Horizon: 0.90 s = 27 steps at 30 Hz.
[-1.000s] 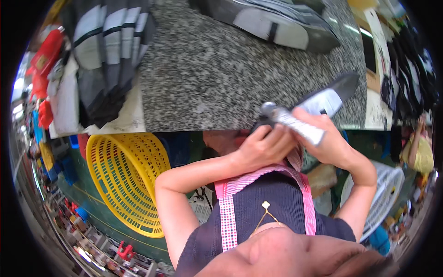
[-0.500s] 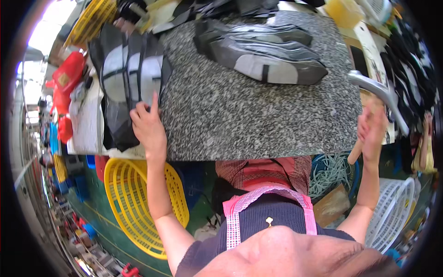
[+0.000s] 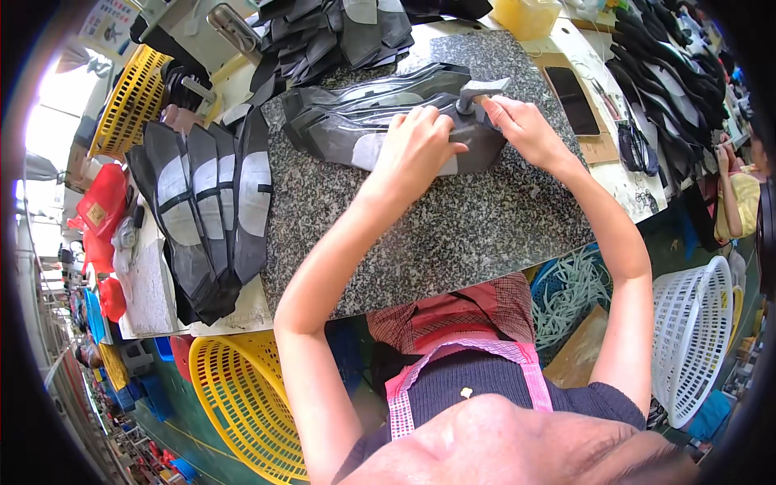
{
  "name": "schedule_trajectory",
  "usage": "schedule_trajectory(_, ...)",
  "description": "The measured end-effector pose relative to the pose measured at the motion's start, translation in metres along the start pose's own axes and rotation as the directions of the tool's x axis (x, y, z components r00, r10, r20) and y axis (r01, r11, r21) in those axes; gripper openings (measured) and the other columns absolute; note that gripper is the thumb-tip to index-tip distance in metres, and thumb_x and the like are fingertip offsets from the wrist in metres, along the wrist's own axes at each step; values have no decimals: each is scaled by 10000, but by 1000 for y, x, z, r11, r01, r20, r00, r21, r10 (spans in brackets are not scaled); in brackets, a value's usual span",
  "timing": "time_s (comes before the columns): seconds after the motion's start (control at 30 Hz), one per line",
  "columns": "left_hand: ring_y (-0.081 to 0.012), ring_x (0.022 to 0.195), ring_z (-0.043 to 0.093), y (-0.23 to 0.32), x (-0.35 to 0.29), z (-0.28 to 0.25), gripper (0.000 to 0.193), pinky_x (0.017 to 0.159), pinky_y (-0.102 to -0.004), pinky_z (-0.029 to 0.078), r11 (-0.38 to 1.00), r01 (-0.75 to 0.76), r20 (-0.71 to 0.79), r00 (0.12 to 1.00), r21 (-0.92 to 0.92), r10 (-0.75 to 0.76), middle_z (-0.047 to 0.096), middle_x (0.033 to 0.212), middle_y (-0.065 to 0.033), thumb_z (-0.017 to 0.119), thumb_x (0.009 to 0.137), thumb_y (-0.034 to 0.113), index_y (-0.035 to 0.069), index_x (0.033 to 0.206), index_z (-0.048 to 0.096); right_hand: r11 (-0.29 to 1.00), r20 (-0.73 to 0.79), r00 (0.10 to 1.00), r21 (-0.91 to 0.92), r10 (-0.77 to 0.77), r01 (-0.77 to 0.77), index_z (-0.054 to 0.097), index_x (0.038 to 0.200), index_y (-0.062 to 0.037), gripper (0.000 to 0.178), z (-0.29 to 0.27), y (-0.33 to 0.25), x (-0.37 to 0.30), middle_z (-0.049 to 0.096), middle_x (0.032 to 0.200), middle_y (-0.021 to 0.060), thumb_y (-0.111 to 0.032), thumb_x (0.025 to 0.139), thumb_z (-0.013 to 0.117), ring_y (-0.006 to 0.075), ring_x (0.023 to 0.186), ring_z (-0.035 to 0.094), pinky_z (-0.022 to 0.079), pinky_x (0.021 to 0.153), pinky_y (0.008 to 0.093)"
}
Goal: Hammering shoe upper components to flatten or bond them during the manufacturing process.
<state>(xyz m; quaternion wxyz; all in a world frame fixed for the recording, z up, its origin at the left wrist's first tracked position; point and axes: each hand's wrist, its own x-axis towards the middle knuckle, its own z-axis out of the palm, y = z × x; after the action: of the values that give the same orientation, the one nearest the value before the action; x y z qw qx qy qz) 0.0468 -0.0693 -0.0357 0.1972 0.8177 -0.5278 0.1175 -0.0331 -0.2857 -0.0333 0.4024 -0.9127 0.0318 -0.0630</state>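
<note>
While I follow this from far off, the left hand [image 3: 414, 145] lies palm down on the fanned dark pieces [image 3: 356, 129], fingers bent over their upper layers and thumb jutting out to the right. Whether those fingers pinch an edge, I cannot tell; the palm side is hidden from me. Over to the right hand [image 3: 524, 133], and there I see a firm grip: it is wrapped around the handle of a hammer [image 3: 489, 86], the metal head poised at the right end of those pieces. Touching or just above? From my view, I cannot say.

The pieces sit on the far half of the speckled stone slab [image 3: 436, 242], grey patches showing. On my left, a second fan [image 3: 210, 210] of similar pieces lies beside the slab, and behind, a loose heap [image 3: 339, 40] crowds the back. A phone [image 3: 572, 101] rests on cardboard to the right, with a cutting tool [image 3: 634, 145] just beside it. Below the table edge I have a yellow basket [image 3: 242, 404] at left, pale strips [image 3: 574, 295] in a blue tub near the pink apron [image 3: 465, 347], and a white basket [image 3: 687, 339] at far right.
</note>
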Motion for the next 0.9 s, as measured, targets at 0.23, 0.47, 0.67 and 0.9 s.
schedule_trajectory(0.23, -127, 704, 578, -13, -53, -139, 352, 575, -293, 481, 774, 633, -988, 117, -1, -97, 614, 912, -112, 602, 1008, 270, -24, 1177, 508, 999, -131, 990, -14, -54, 52, 528, 876, 21, 487, 1, 19, -2, 512, 664, 140, -417, 1064, 430, 242, 623, 492, 427, 627, 385)
schedule_trajectory(0.47, -283, 758, 712, 60, -96, -125, 275, 695, -365, 556, 836, 467, 300, 873, -288, -384, 711, 874, -149, 618, 950, 144, 83, 1216, 582, 999, -76, 997, -37, -21, 18, 609, 1007, 12, 422, -1, -1, -13, 632, 805, 239, -380, 1058, 461, 430, 754, 614, 470, 669, 442)
schedule_trajectory(0.67, -397, 868, 646, 91, -104, -21, 244, 750, -458, 513, 681, 367, 442, 894, -633, -72, 665, 940, -197, 684, 890, 131, 15, 1100, 639, 954, -226, 929, 0, -293, 300, 558, 1142, 42, 223, 0, -45, -87, 607, 725, 187, -107, 977, 568, 354, 627, 624, 475, 595, 398)
schedule_trajectory(0.9, -311, 983, 559, 83, -77, -15, 361, 869, -415, 472, 788, 345, 414, 901, -510, -126, 603, 983, -125, 772, 765, 77, 10, 1098, 652, 972, 289, 947, 137, 143, -189, 604, 1210, 13, 311, -16, -61, -172, 626, 830, 193, -221, 1049, 475, 369, 744, 621, 485, 687, 403)
